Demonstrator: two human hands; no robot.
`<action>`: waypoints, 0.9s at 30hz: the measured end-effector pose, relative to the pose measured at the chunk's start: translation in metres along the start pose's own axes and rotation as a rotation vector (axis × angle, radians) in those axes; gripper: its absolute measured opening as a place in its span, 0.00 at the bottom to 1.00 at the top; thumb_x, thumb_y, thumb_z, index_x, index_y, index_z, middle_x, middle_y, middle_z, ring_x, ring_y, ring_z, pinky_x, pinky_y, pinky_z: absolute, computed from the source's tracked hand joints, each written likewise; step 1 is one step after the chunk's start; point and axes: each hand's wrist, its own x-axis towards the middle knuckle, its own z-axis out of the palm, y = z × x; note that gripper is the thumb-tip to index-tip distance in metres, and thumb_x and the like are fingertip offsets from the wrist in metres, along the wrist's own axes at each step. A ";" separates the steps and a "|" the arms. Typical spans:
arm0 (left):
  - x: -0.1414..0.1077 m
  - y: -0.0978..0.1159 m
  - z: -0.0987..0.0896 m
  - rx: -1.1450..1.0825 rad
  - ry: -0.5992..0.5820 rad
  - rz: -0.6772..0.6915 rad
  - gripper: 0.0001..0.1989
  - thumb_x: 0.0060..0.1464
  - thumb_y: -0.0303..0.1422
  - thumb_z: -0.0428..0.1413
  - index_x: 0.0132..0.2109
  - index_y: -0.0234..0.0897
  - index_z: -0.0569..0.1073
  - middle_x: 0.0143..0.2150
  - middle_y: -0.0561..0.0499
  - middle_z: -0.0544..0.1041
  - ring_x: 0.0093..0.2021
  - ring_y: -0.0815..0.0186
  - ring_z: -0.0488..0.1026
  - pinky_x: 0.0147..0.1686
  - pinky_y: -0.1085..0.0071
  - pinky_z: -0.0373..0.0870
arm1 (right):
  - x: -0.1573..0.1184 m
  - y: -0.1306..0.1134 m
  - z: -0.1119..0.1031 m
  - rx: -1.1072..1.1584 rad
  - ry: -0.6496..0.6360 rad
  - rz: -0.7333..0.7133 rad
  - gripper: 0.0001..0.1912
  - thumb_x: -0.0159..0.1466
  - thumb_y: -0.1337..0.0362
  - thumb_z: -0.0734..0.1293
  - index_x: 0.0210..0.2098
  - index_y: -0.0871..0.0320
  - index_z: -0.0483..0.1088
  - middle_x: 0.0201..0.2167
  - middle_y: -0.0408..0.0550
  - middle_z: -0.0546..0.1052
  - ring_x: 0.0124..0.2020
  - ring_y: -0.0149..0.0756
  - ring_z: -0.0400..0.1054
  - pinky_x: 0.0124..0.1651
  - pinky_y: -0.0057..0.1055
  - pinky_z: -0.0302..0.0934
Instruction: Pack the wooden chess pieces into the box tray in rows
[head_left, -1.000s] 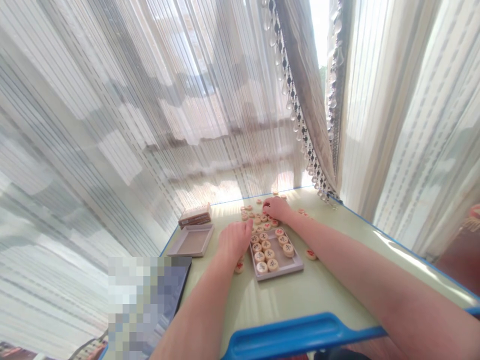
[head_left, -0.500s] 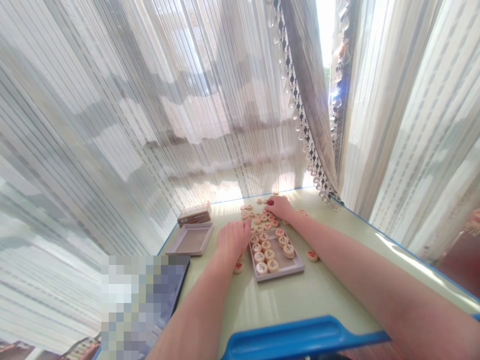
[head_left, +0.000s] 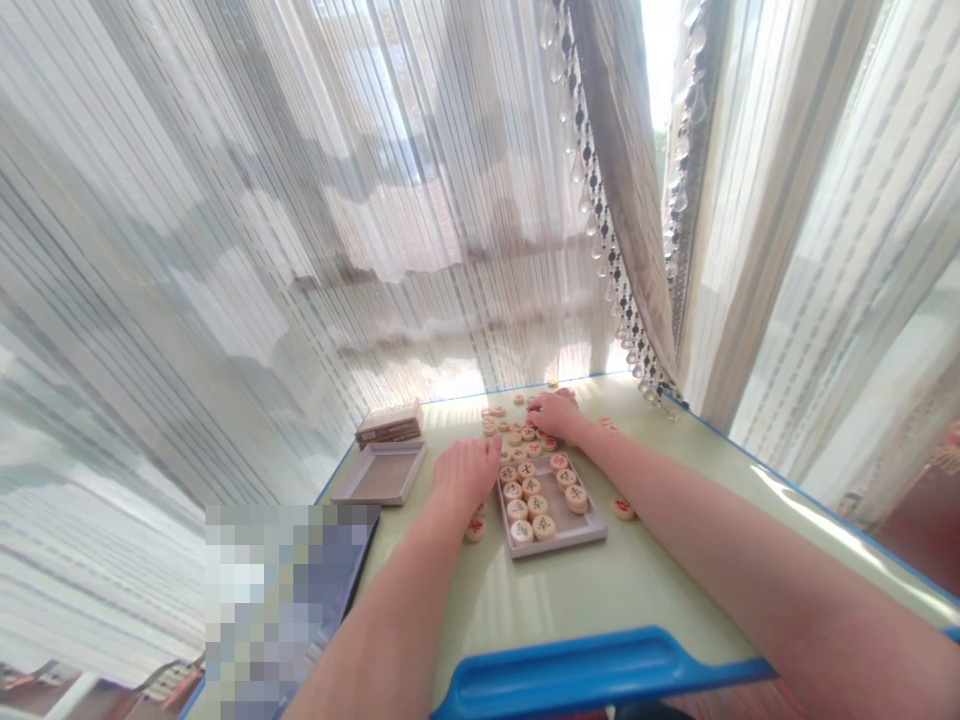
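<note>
Head cam rn: R hand [head_left: 555, 415] is down w/ fingers bent over the loose discs [head_left: 534, 450] past the open tray [head_left: 559, 548]; can't tell if it's pinching one. L hand [head_left: 466, 475] is half curled just beside the tray's left side, and idk if anything's in it. Tray sits btwn the forearms, w/ round discs [head_left: 544, 527] along the left and a shorter row on the right, bare strip btwn. IMO best to grip a disc by its rim w/ fingertips, lift straight up so the neighbors don't scatter, and keep that R forearm off the lone red-marked disc [head_left: 622, 508] next to it. Bench [head_left: 645, 580] is pale green w/ blue edging, looks smooth, so stuff prob slides. Second tray [head_left: 382, 475] and stacked boxes [head_left: 390, 420] are far left. Room's v bright, sun thru striped sheer curtains [head_left: 412, 200].
</note>
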 end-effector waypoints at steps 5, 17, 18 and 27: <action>0.004 -0.005 0.005 -0.015 0.008 0.001 0.31 0.57 0.47 0.30 0.31 0.37 0.74 0.33 0.43 0.76 0.35 0.60 0.72 0.33 0.68 0.63 | -0.003 -0.003 0.000 0.069 0.046 0.025 0.12 0.52 0.63 0.63 0.36 0.56 0.72 0.31 0.50 0.76 0.47 0.46 0.59 0.46 0.37 0.50; 0.010 -0.016 0.006 -0.196 0.103 0.154 0.33 0.58 0.46 0.28 0.28 0.38 0.74 0.30 0.45 0.75 0.33 0.63 0.71 0.32 0.69 0.61 | -0.031 0.018 -0.093 0.605 0.247 0.298 0.14 0.51 0.64 0.64 0.37 0.62 0.68 0.31 0.51 0.74 0.29 0.33 0.66 0.25 0.26 0.56; 0.012 -0.018 0.007 -0.235 0.124 0.167 0.32 0.58 0.45 0.29 0.28 0.38 0.74 0.29 0.46 0.75 0.33 0.64 0.71 0.32 0.70 0.61 | -0.044 0.018 -0.099 0.624 0.229 0.302 0.13 0.51 0.64 0.64 0.36 0.63 0.69 0.29 0.50 0.73 0.27 0.32 0.66 0.24 0.26 0.56; 0.005 -0.025 0.012 -0.480 0.505 0.038 0.28 0.59 0.44 0.33 0.37 0.37 0.75 0.29 0.49 0.76 0.32 0.65 0.72 0.34 0.69 0.64 | -0.165 0.005 -0.074 0.630 0.520 0.121 0.17 0.55 0.63 0.59 0.42 0.59 0.70 0.35 0.49 0.74 0.34 0.35 0.67 0.40 0.33 0.62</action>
